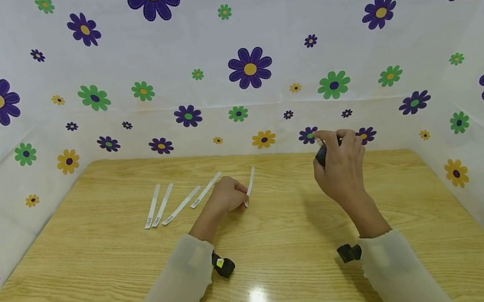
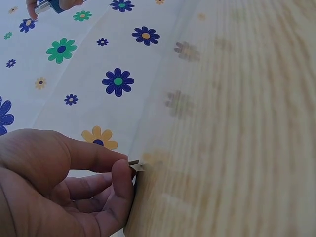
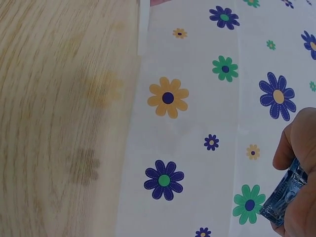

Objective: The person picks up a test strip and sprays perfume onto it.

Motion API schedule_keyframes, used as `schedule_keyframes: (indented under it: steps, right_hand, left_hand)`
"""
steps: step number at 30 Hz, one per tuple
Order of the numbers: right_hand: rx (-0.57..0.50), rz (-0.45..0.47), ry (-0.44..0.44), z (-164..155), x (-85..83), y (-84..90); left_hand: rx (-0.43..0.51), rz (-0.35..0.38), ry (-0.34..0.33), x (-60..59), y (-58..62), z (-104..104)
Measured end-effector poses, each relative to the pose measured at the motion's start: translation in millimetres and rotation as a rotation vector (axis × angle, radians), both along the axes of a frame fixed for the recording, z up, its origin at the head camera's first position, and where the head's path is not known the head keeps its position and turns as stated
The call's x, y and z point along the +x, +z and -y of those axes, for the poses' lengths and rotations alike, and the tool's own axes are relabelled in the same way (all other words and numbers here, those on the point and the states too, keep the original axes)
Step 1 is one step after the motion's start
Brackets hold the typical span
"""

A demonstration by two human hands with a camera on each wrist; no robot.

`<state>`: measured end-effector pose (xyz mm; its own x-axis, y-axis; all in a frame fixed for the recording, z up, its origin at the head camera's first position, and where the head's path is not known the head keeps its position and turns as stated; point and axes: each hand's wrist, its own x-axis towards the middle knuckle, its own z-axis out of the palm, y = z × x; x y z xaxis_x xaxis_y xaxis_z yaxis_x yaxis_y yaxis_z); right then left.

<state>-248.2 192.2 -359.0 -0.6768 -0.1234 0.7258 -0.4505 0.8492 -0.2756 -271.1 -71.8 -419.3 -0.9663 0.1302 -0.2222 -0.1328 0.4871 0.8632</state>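
Observation:
My left hand (image 1: 228, 194) pinches the near end of a narrow white paper strip (image 1: 250, 185) between thumb and fingertips, low over the table. In the left wrist view, the fingertips meet around the strip's end (image 2: 138, 167) at the table surface. My right hand (image 1: 344, 165) is raised at the right and grips a small blue bottle (image 3: 285, 193), with the index finger bent over its silvery top (image 2: 43, 7). The fingers cover much of the bottle. Left of my left hand lie several similar strips (image 1: 177, 206), each with small print at its near end.
The wood-grain table (image 1: 282, 247) has a bright glare spot near its front. A white flowered sheet (image 1: 209, 38) closes off the back and both sides. A small black camera (image 1: 224, 265) sits at the left wrist, and another (image 1: 349, 253) at the right.

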Motion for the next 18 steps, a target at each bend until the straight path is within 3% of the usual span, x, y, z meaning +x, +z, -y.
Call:
schedule_keyframes:
  steps: [9, 14, 18]
  right_hand:
    - [0.006, 0.014, -0.005, 0.2, -0.3, 0.2]
    - [0.001, 0.025, -0.009, 0.2, 0.0, 0.3]
    - [0.004, 0.032, -0.011, -0.1, 0.1, 0.0]
  left_hand:
    - [-0.013, -0.011, -0.017, -0.4, 2.1, 4.4]
    - [-0.081, -0.048, -0.029, -2.3, 5.3, 10.3]
    - [-0.059, -0.035, 0.001, -3.2, 9.7, 16.8]
